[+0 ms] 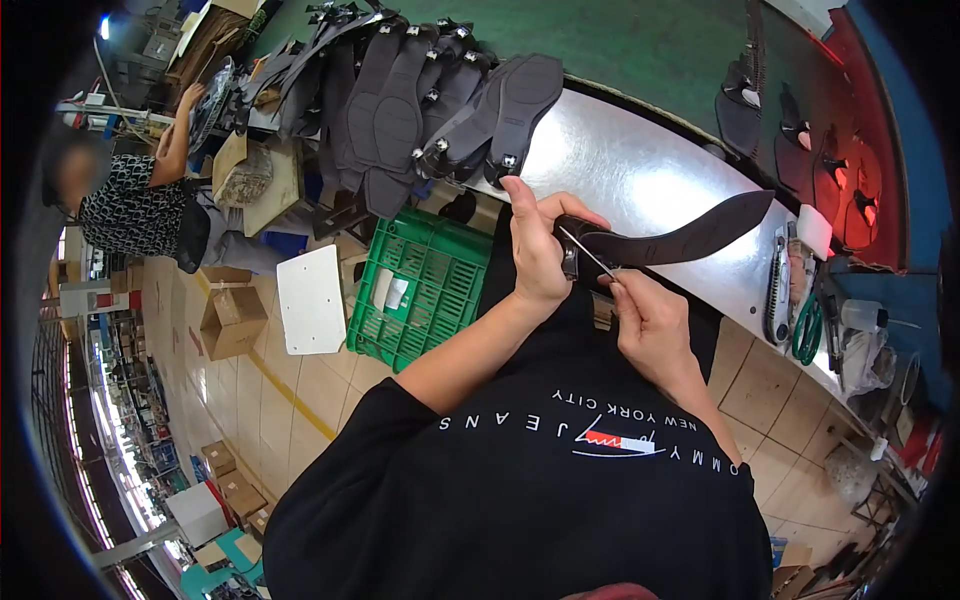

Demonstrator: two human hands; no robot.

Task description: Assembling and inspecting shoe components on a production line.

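Head view: grips the strap end of a dark sandal (pixel 690 240) in the left hand (pixel 540 255), with fingers closed round it; pinches a thin metal tool (pixel 590 254) between thumb and fingers of the right hand (pixel 650 320), slanting up and leftward across that end. As for the sandal: lies directly right of the left hand, with its long axis running rightward and slightly away and its far tip bending over the metal worktop (pixel 640 150). Sits nearer the left hand — touching it — and just beyond the right fingertips; cannot tell of any contact there. Among containers, shows a slatted green crate (pixel 420 290) near the worktop's left part, with white paper (pixel 397 292) on its wall; cannot make out any contents. Farther left, on the tiled floor (pixel 320 375), shows an open cardboard box (pixel 232 320), likewise unreadable inside. At far right, beside green-handled scissors (pixel 806 335), shows a translucent cup (pixel 862 315) near a clear plastic bag (pixel 872 360), again with contents too unclear to tell
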